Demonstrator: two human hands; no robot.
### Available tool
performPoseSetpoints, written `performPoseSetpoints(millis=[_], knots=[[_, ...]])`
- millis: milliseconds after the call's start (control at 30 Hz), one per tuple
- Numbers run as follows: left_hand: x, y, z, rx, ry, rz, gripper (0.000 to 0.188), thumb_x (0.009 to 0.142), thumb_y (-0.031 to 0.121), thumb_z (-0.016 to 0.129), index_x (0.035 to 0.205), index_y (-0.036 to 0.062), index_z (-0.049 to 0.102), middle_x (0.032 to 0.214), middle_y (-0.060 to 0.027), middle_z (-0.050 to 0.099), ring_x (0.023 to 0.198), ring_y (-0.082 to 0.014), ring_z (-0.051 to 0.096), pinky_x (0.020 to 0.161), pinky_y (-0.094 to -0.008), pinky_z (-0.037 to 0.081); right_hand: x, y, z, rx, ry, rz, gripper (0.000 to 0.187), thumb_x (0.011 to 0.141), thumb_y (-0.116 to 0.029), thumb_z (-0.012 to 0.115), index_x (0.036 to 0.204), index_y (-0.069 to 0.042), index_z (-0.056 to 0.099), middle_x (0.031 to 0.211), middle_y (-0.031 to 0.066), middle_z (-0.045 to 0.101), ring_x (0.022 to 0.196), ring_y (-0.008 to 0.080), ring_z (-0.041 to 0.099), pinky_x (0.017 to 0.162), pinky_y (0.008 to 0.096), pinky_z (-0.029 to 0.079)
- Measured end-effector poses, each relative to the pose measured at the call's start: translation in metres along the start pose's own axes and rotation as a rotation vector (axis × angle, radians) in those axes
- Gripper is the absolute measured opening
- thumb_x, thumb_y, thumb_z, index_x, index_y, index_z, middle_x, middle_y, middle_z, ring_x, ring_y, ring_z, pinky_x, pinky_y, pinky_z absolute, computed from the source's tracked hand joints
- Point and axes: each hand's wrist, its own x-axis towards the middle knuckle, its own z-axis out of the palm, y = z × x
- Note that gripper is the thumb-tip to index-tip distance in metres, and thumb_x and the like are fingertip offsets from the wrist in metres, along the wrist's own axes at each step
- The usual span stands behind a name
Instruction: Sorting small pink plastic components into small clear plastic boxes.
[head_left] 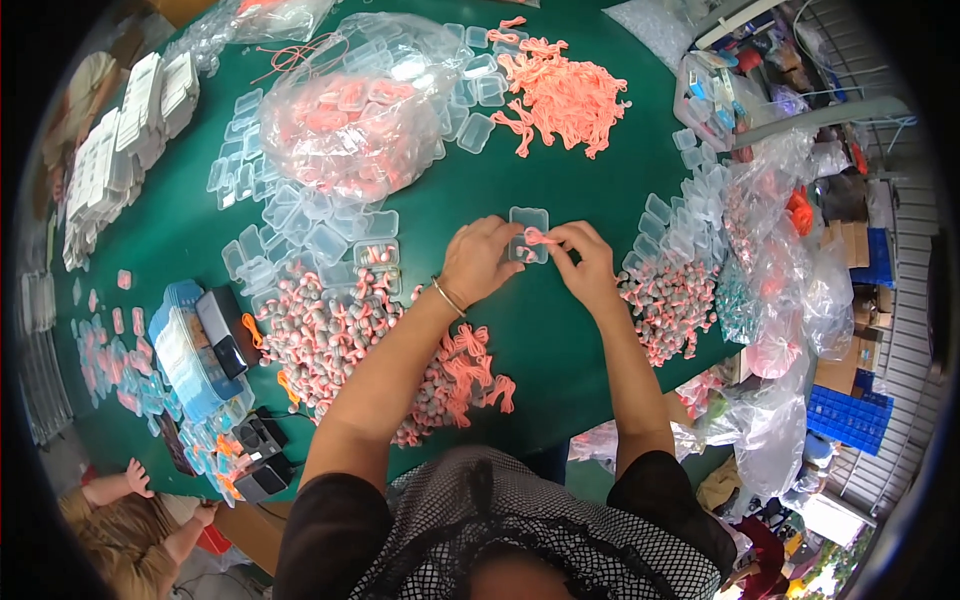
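Over the middle of the green table (560, 360), a small clear plastic box (528, 216) stands with its lid folded back. My left hand (478, 262) grips the box by its left side, fingers and thumb closed at its edge. Small pink-and-grey pieces lie in the box's near part. Between thumb and forefinger, my right hand (584, 262) pinches a looped bundle of pink cord (536, 236) at the box's right edge. The cord's loop is over the box. A heap of pink-and-grey earplug-like pieces (330, 330) lies left of my left forearm.
Bundled pink cords (570, 95) are heaped at the far side. A clear bag (350, 140) with pink contents sits among empty clear boxes (325, 243). Another heap of pieces (668, 305) lies right. White trays (125, 140) are stacked far left. Another person's hand (138, 478) shows at lower left.
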Motion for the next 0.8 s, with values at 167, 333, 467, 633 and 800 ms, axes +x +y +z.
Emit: performPoseSetpoints(millis=[167, 333, 467, 633, 800], knots=[[-0.001, -0.001, 0.003, -0.01, 0.036, 0.017, 0.048, 0.066, 0.02, 0.078, 0.109, 0.0083, 0.06, 0.092, -0.0086, 0.058, 0.09, -0.0296, 0.057, 0.079, -0.0397, 0.045, -0.009, 0.003, 0.005, -0.385, -0.109, -0.186, 0.016, 0.074, -0.007, 0.069, 0.089, -0.008, 0.066, 0.086, 0.0036, 0.06, 0.083, 0.0265, 0.058, 0.075, 0.038, 0.044], [0.0, -0.001, 0.003, -0.017, 0.028, 0.01, 0.048, 0.066, 0.021, 0.078, 0.109, 0.0081, 0.06, 0.092, -0.009, 0.058, 0.09, -0.03, 0.057, 0.079, -0.04, 0.045, 0.003, -0.002, 0.001, -0.379, -0.082, -0.156, 0.019, 0.077, -0.009, 0.067, 0.096, -0.008, 0.064, 0.094, 0.0068, 0.059, 0.088, 0.027, 0.057, 0.078, 0.0389, 0.045], [-0.003, -0.004, 0.005, 0.01, 0.044, 0.044, 0.049, 0.067, 0.021, 0.078, 0.11, 0.0077, 0.06, 0.092, -0.009, 0.058, 0.089, -0.03, 0.057, 0.079, -0.0399, 0.045, 0.025, 0.011, 0.013, -0.355, -0.066, -0.095, 0.023, 0.078, -0.006, 0.066, 0.1, -0.006, 0.062, 0.098, 0.0106, 0.057, 0.085, 0.0298, 0.058, 0.076, 0.04, 0.047], [0.001, 0.006, -0.001, -0.089, -0.012, -0.091, 0.054, 0.063, 0.018, 0.08, 0.112, 0.01, 0.058, 0.094, -0.0068, 0.059, 0.093, -0.027, 0.058, 0.078, -0.0394, 0.045, 0.017, 0.015, 0.007, -0.112, -0.156, 0.12, 0.025, 0.077, -0.003, 0.066, 0.101, -0.002, 0.06, 0.098, 0.0123, 0.058, 0.083, 0.0319, 0.059, 0.071, 0.038, 0.049], [-0.003, 0.004, -0.002, 0.068, 0.036, 0.066, 0.05, 0.07, 0.018, 0.075, 0.116, 0.0137, 0.057, 0.09, -0.0059, 0.056, 0.088, -0.0269, 0.057, 0.075, -0.0397, 0.044, -0.008, 0.0, 0.002, -0.115, -0.143, -0.119, 0.032, 0.075, -0.004, 0.07, 0.105, -0.001, 0.059, 0.103, 0.0151, 0.058, 0.089, 0.0323, 0.059, 0.077, 0.038, 0.05]])
